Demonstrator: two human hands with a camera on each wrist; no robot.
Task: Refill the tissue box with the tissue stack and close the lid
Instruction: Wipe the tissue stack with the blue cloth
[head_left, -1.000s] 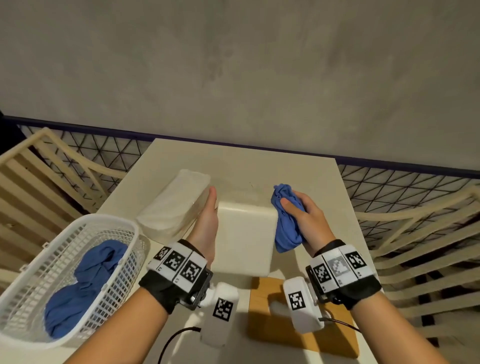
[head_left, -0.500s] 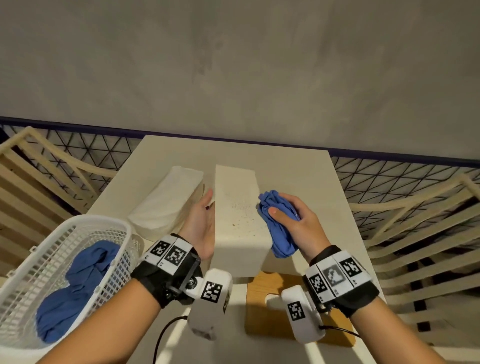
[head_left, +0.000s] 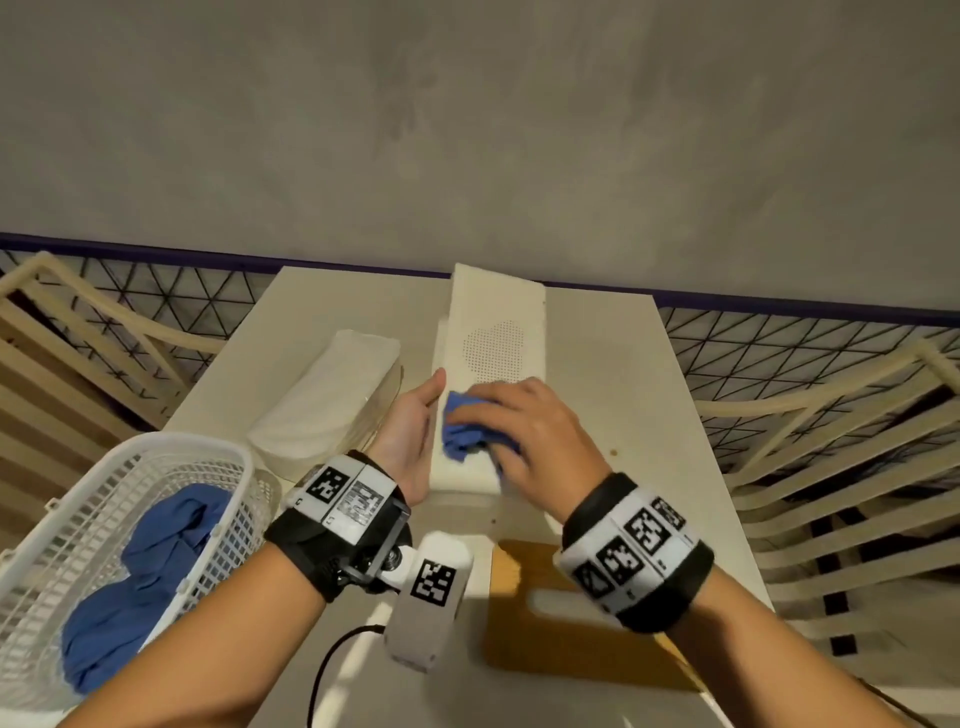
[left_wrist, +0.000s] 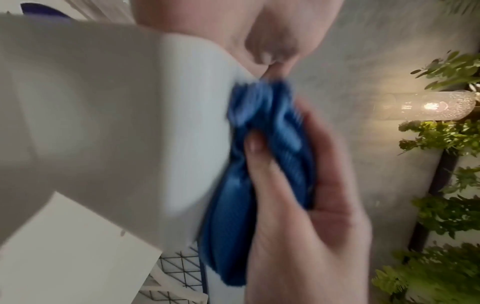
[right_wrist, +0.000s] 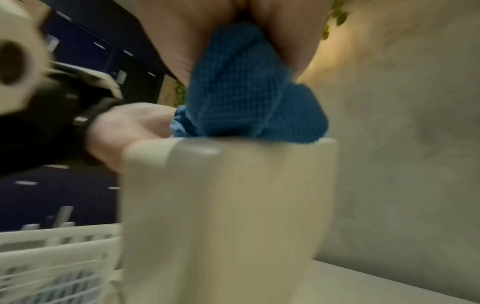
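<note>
L hand (head_left: 410, 436): fingers straight, flat against box (head_left: 493, 332) side, to steady it.
R hand (head_left: 524, 431): fingers curled on cloth (head_left: 460, 434), wiping box underside.
Stack (head_left: 327, 395): beyond L fingers, waiting.

The tissue box (head_left: 493, 364) is a long white plastic case lying lengthwise on the table, a smooth closed face turned up with a round patch of tiny holes on it. The tissue stack (head_left: 332, 400), a soft white block in clear wrap, lies just left of it, apart from the box. The lid (head_left: 524, 618), a flat wooden board with a slot, lies nearer, off the box.
</note>
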